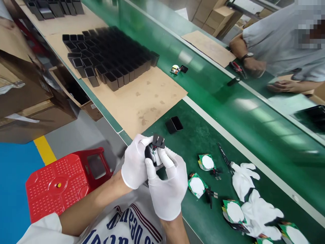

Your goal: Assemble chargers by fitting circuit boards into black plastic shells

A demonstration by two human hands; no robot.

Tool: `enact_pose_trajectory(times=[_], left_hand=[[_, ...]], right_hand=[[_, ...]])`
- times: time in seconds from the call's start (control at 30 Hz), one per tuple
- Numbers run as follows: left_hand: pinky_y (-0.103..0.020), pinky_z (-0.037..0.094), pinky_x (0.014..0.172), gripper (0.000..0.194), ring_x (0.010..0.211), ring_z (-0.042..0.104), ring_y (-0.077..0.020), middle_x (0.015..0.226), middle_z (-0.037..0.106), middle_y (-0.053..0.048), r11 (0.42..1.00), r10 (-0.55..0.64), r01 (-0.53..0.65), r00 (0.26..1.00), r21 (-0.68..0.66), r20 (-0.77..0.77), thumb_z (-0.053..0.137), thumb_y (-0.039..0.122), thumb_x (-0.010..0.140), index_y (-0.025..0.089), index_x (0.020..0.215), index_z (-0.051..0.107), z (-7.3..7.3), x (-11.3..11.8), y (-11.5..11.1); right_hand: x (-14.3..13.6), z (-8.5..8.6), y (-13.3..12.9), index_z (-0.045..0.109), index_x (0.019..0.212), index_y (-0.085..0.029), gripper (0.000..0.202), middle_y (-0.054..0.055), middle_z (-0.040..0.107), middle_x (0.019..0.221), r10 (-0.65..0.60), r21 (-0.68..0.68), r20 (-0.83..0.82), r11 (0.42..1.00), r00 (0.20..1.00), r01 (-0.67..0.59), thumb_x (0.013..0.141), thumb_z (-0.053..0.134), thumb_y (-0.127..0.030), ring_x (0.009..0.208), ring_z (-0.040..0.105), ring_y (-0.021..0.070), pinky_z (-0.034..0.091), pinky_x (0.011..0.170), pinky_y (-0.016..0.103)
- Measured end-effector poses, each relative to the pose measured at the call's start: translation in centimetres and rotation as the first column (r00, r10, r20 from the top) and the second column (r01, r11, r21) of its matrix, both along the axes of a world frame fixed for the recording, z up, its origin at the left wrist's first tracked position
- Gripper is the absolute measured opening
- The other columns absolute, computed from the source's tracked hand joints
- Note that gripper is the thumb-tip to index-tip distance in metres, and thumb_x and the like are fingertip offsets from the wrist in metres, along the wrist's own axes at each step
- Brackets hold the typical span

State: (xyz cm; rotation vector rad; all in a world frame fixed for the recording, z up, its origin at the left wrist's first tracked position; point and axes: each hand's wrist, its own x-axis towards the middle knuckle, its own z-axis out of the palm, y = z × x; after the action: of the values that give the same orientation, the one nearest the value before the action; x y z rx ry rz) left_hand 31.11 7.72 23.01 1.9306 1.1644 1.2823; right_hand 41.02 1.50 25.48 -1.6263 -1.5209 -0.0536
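Observation:
Both of my hands wear white gloves and meet over a half-assembled power adapter in front of my body. My left hand wraps the black housing from the left. With thumb and fingers, my right hand grips it from the right. A black plug head with metal prongs sticks up at the top, and thin wires show under it. My gloves hide much of the inside. Just beyond lies an empty black housing. To the right are circuit boards with white round pads, among them one board with a plug attached.
Many black housings stand on brown cardboard. White gloves and a black pen lie at right. Along the green conveyor rests a small board. A co-worker's hands are across it. A red stool stands at left.

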Motion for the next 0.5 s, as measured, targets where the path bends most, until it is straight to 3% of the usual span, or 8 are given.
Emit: enact_pose_trajectory(times=[0.13, 0.23, 0.3, 0.37, 0.43, 0.5], left_hand=[[-0.032, 0.063, 0.074, 0.043, 0.089, 0.075, -0.0207, 0.108, 0.069, -0.003, 0.998, -0.028, 0.03, 0.999, -0.052, 0.037, 0.076, 0.023, 0.091, 0.029, 0.131, 0.064, -0.4, 0.7, -0.5], [-0.037, 0.066, 0.08, 0.062, 0.091, 0.077, -0.0232, 0.11, 0.072, -0.003, 0.964, -0.117, 0.15, 0.98, -0.218, 0.159, 0.092, 0.037, 0.079, 0.028, 0.133, 0.063, -0.2, 0.9, -0.9], [-0.04, 0.067, 0.087, 0.074, 0.099, 0.078, -0.0259, 0.116, 0.075, -0.005, 0.904, -0.138, 0.244, 0.944, -0.351, 0.3, 0.098, 0.048, 0.073, 0.026, 0.134, 0.062, 0.3, 0.8, -1.1], [-0.041, 0.067, 0.087, 0.074, 0.103, 0.079, -0.0274, 0.12, 0.077, -0.008, 0.818, -0.15, 0.375, 0.871, -0.436, 0.468, 0.096, 0.057, 0.075, 0.024, 0.131, 0.062, 1.1, 0.7, -1.2], [-0.037, 0.067, 0.077, 0.071, 0.099, 0.08, -0.0269, 0.12, 0.078, -0.011, 0.73, -0.171, 0.514, 0.776, -0.45, 0.608, 0.088, 0.066, 0.083, 0.023, 0.131, 0.06, 2.1, 0.6, -1.2], [-0.033, 0.065, 0.07, 0.07, 0.094, 0.08, -0.0252, 0.122, 0.077, -0.013, 0.709, -0.185, 0.568, 0.722, -0.419, 0.666, 0.078, 0.071, 0.091, 0.023, 0.136, 0.054, 3.0, 0.6, -1.1]], right_hand=[[0.6, -0.1, -0.8, 0.068, 0.143, -0.034, 0.047, 0.01, 0.079, 0.122, -0.039, 0.004, -0.036, 0.999, 0.999, 0.039, 0.099, 0.074, -0.019, 0.106, 0.079, 0.0289, 0.068, 0.088, 0.047], [1.1, 0.5, -1.4, 0.068, 0.144, -0.028, 0.047, 0.011, 0.079, 0.12, -0.103, -0.061, -0.114, 0.993, 0.988, 0.097, 0.098, 0.077, -0.025, 0.106, 0.078, 0.0289, 0.068, 0.089, 0.047], [1.5, 1.2, -1.8, 0.066, 0.145, -0.025, 0.05, 0.012, 0.078, 0.122, -0.112, -0.104, -0.185, 0.99, 0.976, 0.094, 0.097, 0.077, -0.028, 0.104, 0.079, 0.0276, 0.069, 0.087, 0.045], [2.2, 1.7, -2.0, 0.066, 0.145, -0.025, 0.047, 0.012, 0.077, 0.129, -0.049, -0.085, -0.231, 0.996, 0.972, 0.03, 0.1, 0.073, -0.03, 0.11, 0.078, 0.0276, 0.068, 0.091, 0.046], [3.0, 1.8, -2.3, 0.067, 0.145, -0.027, 0.042, 0.011, 0.075, 0.137, 0.038, -0.007, -0.243, 0.999, 0.969, -0.041, 0.104, 0.069, -0.032, 0.124, 0.073, 0.0295, 0.065, 0.102, 0.051], [3.7, 1.6, -2.6, 0.068, 0.144, -0.028, 0.038, 0.01, 0.074, 0.139, 0.063, 0.068, -0.256, 0.997, 0.965, -0.048, 0.106, 0.067, -0.033, 0.13, 0.07, 0.0312, 0.06, 0.108, 0.057]])
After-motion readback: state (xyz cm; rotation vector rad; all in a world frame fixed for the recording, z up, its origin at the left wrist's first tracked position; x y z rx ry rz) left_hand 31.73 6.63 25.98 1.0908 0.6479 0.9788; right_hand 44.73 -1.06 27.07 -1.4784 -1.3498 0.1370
